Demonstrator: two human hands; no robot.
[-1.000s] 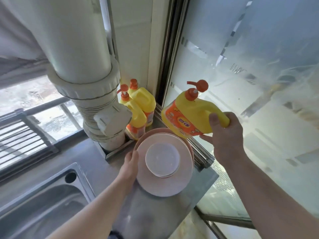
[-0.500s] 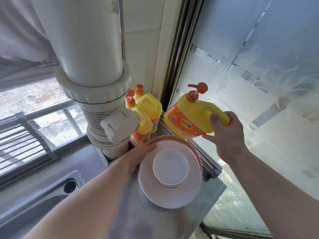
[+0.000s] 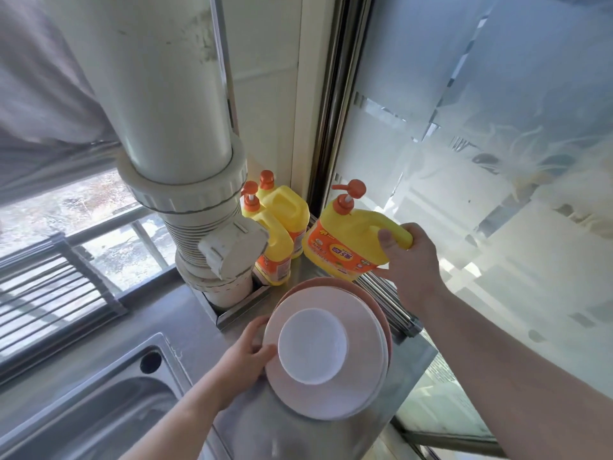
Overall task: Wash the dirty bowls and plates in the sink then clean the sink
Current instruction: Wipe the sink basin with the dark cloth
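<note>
One camera is sitting on the person's head, looking forward and down

It is looking from close up at the steel counter (image 3: 185,330) corner, with both arms reaching out from the bottom edge and the big white pipe (image 3: 156,94) standing very near at the top left

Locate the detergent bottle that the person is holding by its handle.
In the head view, the held detergent bottle is right of centre in the right hand, above the stacked plates, beside two more bottles in the corner.
</note>
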